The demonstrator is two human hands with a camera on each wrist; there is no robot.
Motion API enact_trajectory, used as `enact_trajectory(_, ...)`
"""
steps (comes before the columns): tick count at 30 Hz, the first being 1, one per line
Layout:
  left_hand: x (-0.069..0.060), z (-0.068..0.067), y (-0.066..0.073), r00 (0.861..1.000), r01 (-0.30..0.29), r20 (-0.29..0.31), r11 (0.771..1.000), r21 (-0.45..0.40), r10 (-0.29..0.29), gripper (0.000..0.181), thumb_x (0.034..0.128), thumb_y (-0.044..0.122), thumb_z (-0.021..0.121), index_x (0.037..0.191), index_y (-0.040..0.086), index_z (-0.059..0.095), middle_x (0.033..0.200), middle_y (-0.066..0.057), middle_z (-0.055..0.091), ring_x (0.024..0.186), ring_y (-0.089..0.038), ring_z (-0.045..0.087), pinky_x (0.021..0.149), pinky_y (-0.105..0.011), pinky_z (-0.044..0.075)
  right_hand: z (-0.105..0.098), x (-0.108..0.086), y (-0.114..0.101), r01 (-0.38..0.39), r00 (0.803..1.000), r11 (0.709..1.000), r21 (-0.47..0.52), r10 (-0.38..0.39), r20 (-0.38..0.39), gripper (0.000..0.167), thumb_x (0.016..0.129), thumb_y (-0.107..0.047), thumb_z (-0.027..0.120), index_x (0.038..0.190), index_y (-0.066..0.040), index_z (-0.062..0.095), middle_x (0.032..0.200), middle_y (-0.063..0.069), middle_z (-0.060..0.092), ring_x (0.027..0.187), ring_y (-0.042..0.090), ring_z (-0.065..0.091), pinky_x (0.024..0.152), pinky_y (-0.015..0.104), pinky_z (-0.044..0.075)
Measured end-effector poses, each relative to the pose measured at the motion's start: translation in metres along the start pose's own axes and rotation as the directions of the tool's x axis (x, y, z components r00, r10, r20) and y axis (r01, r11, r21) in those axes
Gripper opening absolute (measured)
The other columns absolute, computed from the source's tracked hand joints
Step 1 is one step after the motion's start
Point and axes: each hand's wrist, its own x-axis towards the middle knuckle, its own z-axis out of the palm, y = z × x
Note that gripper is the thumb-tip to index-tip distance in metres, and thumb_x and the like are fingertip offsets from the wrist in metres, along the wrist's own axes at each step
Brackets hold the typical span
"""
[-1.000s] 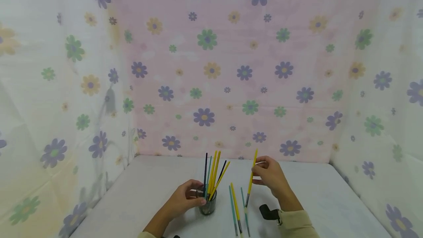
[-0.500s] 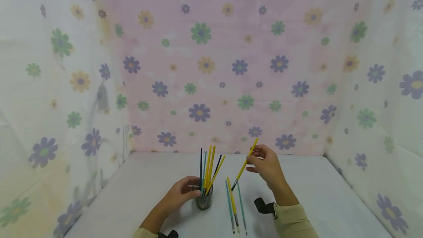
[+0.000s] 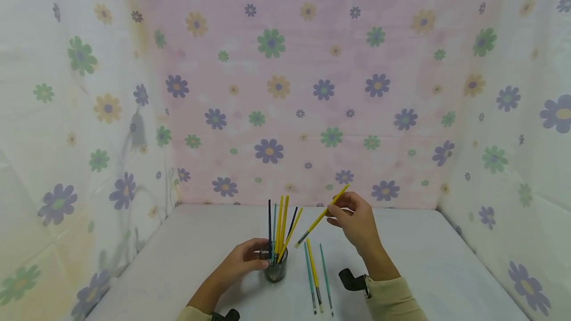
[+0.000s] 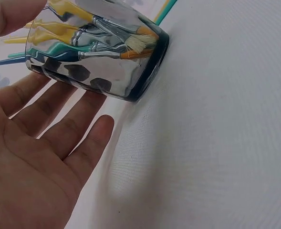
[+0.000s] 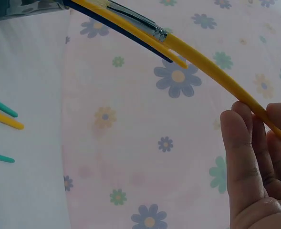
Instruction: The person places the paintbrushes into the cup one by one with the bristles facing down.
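My left hand steadies a clear glass, thumb on one side and fingers on the other. Several paintbrushes with yellow, teal and dark blue handles lean in the glass, bristles down, as the left wrist view shows through its wall. My right hand pinches a yellow paintbrush by its handle between thumb and fingers. That brush slants with its bristles low, just right of the glass. In the right wrist view its metal collar overlaps brushes standing in the glass.
On the white table, right of the glass, lie a yellow paintbrush between a teal one and another teal one. A flowered curtain encloses the back and sides. Black wrist mounts sit by the sleeves.
The right hand has lifted the yellow paintbrush off the table area and carried it left towards the glass, tilting it. The left hand stays at the glass. The head view has shifted slightly.
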Motion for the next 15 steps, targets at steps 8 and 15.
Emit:
enact_trajectory(8,-0.001,0.001,-0.001,1.000,-0.003,-0.017,1.000,0.031,0.004,0.062,0.0938,0.024,0.077,0.147,0.004,0.050,0.145,-0.017,0.058,0.123,-0.027,0.064,0.102,-0.037,0.057,0.015,-0.003,0.005,0.029,0.997,0.999,0.019,-0.030,0.065,0.022,0.096,-0.014,0.074,0.115,-0.006,0.065,0.109,0.018,0.069,0.097,0.031,0.075,0.081,0.035,0.064)
enact_trajectory(15,-0.001,0.000,-0.003,1.000,-0.014,-0.019,0.999,0.042,0.015,0.062,0.0924,0.023,0.079,0.144,0.004,0.051,0.140,-0.015,0.061,0.120,-0.026,0.065,0.099,-0.036,0.058,0.029,-0.006,0.012,0.023,0.995,1.000,0.010,-0.024,0.100,0.021,0.096,-0.012,0.075,0.114,-0.009,0.066,0.105,0.015,0.069,0.094,0.029,0.076,0.079,0.033,0.064)
